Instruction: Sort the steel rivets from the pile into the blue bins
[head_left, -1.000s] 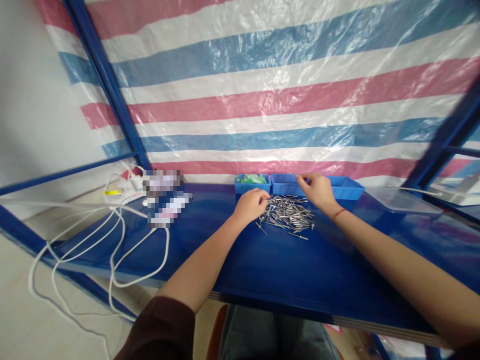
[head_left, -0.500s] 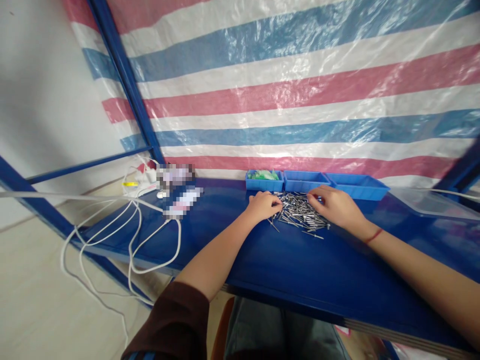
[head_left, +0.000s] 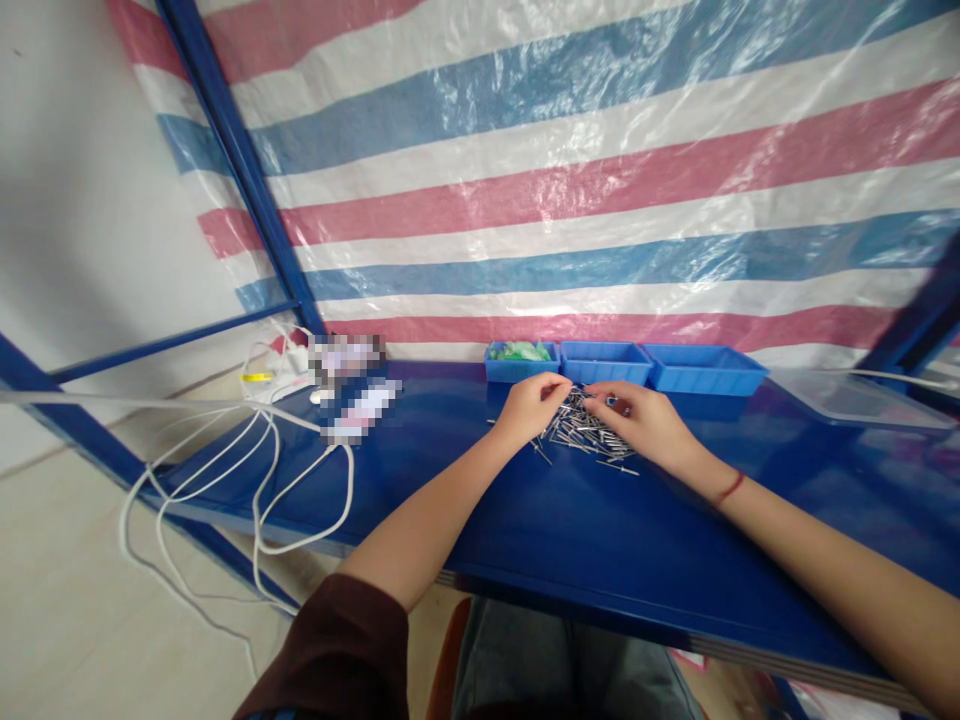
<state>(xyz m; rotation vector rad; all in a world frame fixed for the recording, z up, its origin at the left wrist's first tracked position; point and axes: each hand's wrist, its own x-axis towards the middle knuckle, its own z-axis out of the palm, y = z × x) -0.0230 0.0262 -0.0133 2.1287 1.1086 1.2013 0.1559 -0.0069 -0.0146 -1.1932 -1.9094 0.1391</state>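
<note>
Where the metal pins [head_left: 589, 436] lie: heaped loosely on our blue table [head_left: 570, 540], silvery and pointing every which way, with some of them hidden by our left hand [head_left: 531, 405] and our right hand [head_left: 652, 415].
Left hand: at the left side of the heap, fingers curled toward the thumb; we cannot tell whether the tips are closed on a pin.
Right hand: over the right side of the heap, thumb and fingers bent toward each other; what lies between them is too small for us to make out.
Between our hands: the fingertips come near one another above the far part of the heap.
Stray pin [head_left: 618, 467]: on the table, just on our side of the heap.
Bins: three blue ones in a row behind the heap; the left bin [head_left: 517, 374] holds something green and crumpled [head_left: 519, 350], the middle bin [head_left: 615, 368] stands behind our right hand, and the right bin [head_left: 705, 380] is longer.
Right wrist: we wear a thin red band [head_left: 731, 490].
White cables [head_left: 350, 500]: looping over the table's left end.
Striped sheet [head_left: 525, 200]: hanging behind the bins, in red, white and blue.
</note>
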